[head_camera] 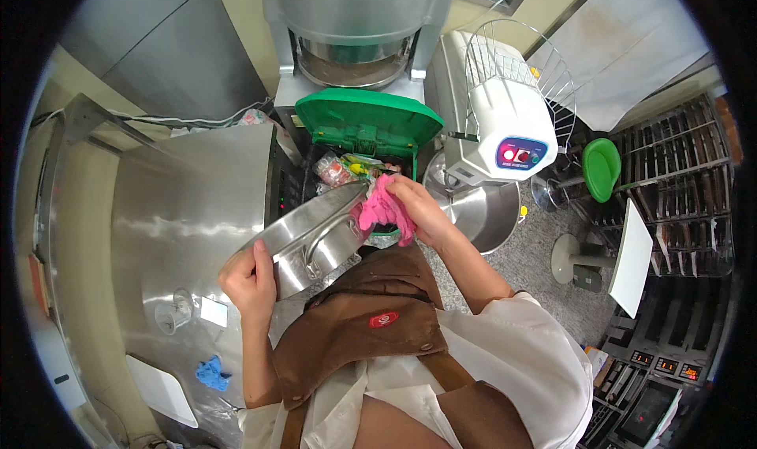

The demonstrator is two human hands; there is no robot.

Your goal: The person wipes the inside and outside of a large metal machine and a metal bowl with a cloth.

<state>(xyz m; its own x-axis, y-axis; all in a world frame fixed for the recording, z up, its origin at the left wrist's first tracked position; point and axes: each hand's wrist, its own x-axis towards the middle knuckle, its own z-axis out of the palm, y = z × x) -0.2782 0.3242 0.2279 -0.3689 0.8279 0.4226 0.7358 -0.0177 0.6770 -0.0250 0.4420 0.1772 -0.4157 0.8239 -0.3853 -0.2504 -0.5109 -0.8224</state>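
Note:
A large round stainless steel pot [322,236] is tilted in front of me, its mouth facing the open green-lidded bin. My left hand [248,277] grips its near rim, thumb on the edge. In my right hand [420,203] is a bunched pink cloth [384,209], held against the pot's far end beside the side handle [322,242]. Inside the bin lie plastic wrappers and other rubbish [349,168]. The bin's green lid [369,118] stands raised. The pot's inside is mostly hidden.
A steel worktable [189,177] on the left bears a blue cloth [213,373], a clear plastic jug [171,316] and a white tray [161,390]. Right of the bin stands a white spiral mixer [502,124] with its steel bowl [488,218]. Behind is a large steel machine [358,11]. Tray racks [674,183] stand far right.

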